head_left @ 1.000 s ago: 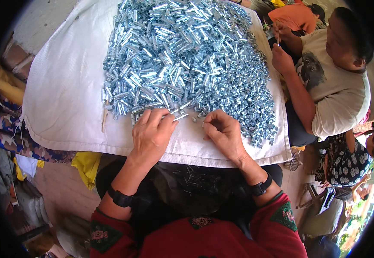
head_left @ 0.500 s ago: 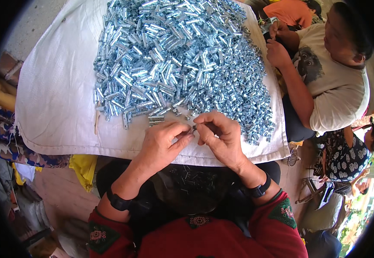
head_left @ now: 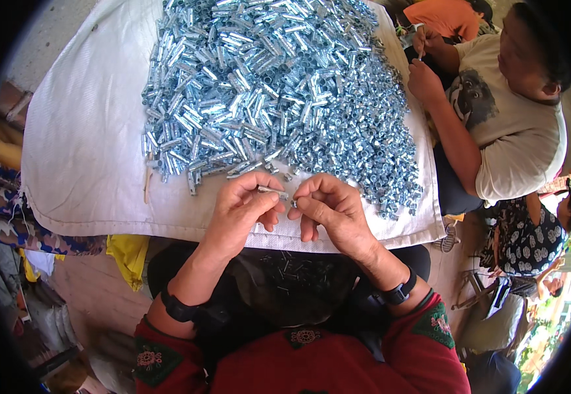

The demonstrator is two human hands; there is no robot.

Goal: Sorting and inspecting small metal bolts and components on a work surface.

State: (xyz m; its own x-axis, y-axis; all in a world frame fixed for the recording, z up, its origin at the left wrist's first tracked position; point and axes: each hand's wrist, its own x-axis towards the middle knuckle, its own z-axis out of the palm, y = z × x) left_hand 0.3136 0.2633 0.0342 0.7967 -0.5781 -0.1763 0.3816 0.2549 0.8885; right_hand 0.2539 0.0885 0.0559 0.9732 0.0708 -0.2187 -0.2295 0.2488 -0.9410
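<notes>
Between the thumb and fingers of my left hand (head_left: 241, 209) is a slotted metal sleeve (head_left: 272, 192), lying roughly sideways with its end toward the right. My right hand (head_left: 331, 211) pinches a small metal nut (head_left: 294, 203) close to that end; a narrow gap seems to part the two. Both hands are above the near edge of a white woven cloth (head_left: 88, 151). Just beyond them spreads a large heap of shiny metal sleeves (head_left: 233, 85), with many small nuts (head_left: 371, 151) gathered along its right side.
Over my lap sits a dark basin (head_left: 292, 282) with some small metal pieces in it. At the right a person in a pale shirt (head_left: 522, 138) works with both hands. Yellow cloth (head_left: 128, 259) hangs below the left edge. Farther right sits another person in a patterned top (head_left: 528, 243).
My left hand has turned and now shows a sleeve in its fingers. The right hand has opened its grip posture slightly and shows a nut at its fingertips.
</notes>
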